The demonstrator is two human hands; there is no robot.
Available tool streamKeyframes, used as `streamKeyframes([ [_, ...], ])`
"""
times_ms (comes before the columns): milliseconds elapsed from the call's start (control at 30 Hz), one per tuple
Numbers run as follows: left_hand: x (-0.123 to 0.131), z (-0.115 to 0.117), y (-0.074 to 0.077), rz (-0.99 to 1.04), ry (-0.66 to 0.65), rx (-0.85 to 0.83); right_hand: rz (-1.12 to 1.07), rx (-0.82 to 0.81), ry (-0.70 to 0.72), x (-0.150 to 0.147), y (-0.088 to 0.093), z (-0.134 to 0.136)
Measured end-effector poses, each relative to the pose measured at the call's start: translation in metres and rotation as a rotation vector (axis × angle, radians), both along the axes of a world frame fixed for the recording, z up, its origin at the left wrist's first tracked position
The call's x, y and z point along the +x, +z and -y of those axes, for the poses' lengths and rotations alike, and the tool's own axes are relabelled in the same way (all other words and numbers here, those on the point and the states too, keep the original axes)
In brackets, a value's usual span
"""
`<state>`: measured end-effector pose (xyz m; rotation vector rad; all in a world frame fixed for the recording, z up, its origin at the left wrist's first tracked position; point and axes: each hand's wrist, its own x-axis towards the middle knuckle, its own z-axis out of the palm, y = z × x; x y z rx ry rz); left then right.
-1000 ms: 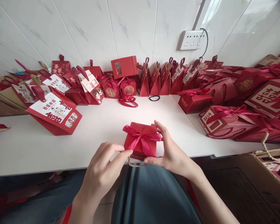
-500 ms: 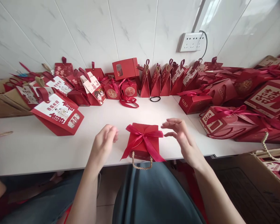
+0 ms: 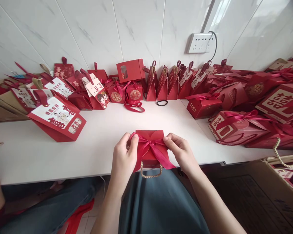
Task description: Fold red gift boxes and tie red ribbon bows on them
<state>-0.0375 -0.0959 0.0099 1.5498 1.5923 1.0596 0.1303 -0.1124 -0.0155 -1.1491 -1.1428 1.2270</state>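
A small red gift box [image 3: 151, 160] with a twisted gold rope handle [image 3: 151, 175] sits at the table's front edge, in front of my body. On its top is a dark pink ribbon bow [image 3: 154, 147], its tails hanging toward me. My left hand [image 3: 126, 150] pinches the bow's left loop between thumb and fingers. The right loop is pinched in the same way by my right hand [image 3: 177, 148], at the box's right upper side.
Many red gift boxes line the wall; one larger box [image 3: 60, 118] stands at the left. A black ring [image 3: 162, 103] lies mid-table. Ribboned boxes [image 3: 239, 126] fill the right side, above a cardboard box [image 3: 254, 191]. Another person's leg [image 3: 46, 208] shows at lower left.
Both hands have moved inward from either side of the box and closed on the bow's loops. The box has shifted very slightly.
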Motion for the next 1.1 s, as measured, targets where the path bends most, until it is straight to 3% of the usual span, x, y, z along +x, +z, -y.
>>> streamKeyframes([
  [200,0.004,0.004,0.000,-0.045,0.039,0.067,-0.210,-0.065,0.028,-0.001,-0.007,-0.002],
  [333,0.002,0.004,-0.004,0.013,0.041,0.022,-0.262,-0.071,0.045,0.000,-0.010,-0.006],
  [467,-0.002,0.004,-0.006,0.196,-0.027,-0.089,-0.025,-0.020,-0.031,0.006,-0.003,-0.005],
  [567,-0.003,0.005,-0.004,0.288,-0.080,-0.151,0.222,0.178,-0.235,0.008,0.011,0.001],
  [633,-0.003,0.006,-0.003,0.293,-0.085,-0.155,0.385,0.316,-0.271,0.005,0.020,0.004],
  [733,-0.002,0.009,-0.003,0.254,-0.083,-0.171,0.548,0.427,-0.132,-0.003,0.029,0.004],
  [833,-0.003,0.011,-0.006,0.263,-0.114,-0.177,0.580,0.404,0.017,-0.010,0.028,-0.002],
  [1100,-0.013,0.016,-0.007,0.340,-0.240,-0.212,0.505,0.299,0.055,-0.009,0.021,-0.010],
])
